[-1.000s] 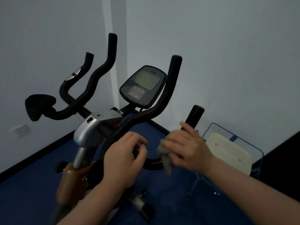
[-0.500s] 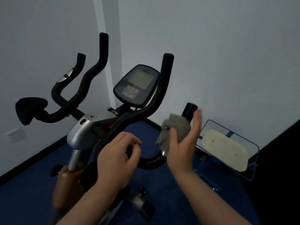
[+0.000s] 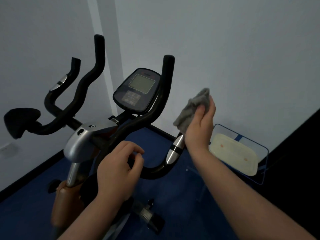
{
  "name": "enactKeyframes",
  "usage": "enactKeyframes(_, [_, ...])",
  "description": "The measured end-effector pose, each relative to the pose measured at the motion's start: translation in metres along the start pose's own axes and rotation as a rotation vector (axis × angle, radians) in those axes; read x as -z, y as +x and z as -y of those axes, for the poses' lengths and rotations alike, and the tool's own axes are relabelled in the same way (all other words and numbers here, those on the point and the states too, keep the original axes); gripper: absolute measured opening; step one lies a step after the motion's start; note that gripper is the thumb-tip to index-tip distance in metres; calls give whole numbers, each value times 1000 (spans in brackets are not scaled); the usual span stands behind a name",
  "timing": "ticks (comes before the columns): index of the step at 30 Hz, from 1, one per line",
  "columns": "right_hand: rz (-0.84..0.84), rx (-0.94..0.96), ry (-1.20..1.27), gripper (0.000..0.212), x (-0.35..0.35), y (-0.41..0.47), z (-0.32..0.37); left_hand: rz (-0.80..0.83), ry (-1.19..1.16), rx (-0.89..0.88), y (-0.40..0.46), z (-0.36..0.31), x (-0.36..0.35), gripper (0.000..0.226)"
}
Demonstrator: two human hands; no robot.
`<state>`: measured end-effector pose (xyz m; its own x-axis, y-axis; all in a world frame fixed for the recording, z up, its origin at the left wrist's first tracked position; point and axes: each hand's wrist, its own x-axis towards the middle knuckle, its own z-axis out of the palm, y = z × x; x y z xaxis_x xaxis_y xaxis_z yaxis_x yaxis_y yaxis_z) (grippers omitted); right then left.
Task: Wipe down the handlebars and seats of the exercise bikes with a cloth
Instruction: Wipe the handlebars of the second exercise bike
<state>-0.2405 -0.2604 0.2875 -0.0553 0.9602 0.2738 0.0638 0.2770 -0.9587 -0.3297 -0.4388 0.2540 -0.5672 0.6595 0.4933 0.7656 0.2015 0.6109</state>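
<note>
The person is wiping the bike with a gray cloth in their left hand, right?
Not quite. The head view shows the gray cloth in the right hand, up at the end of the right handlebar grip. The left hand holds no cloth; it curls by the handlebar's lower bend.

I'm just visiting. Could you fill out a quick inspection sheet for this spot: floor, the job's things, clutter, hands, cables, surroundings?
Surface: blue floor.
Job's things: black handlebars on the exercise bike; grey cloth.
Clutter: blue-framed stand holding a cream tray, right of the bike.
Hands: right hand holds the cloth over the right handlebar end; left hand curls round the lower bar.
Cables: nothing seen.
Surroundings: white walls, console, wall socket.
</note>
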Motion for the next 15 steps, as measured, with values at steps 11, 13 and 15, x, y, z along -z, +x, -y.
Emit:
enactKeyframes(11, [129,28,44,51,4,-20,-20,8,-4,10,0,0,0,20])
enactKeyframes(13, [94,115,-16,53,2,2,-11,6,-7,12,0,0,0,19])
enactKeyframes(15, [59,170,-80,53,-1,1,-12,0,-6,10,0,1,0,19])
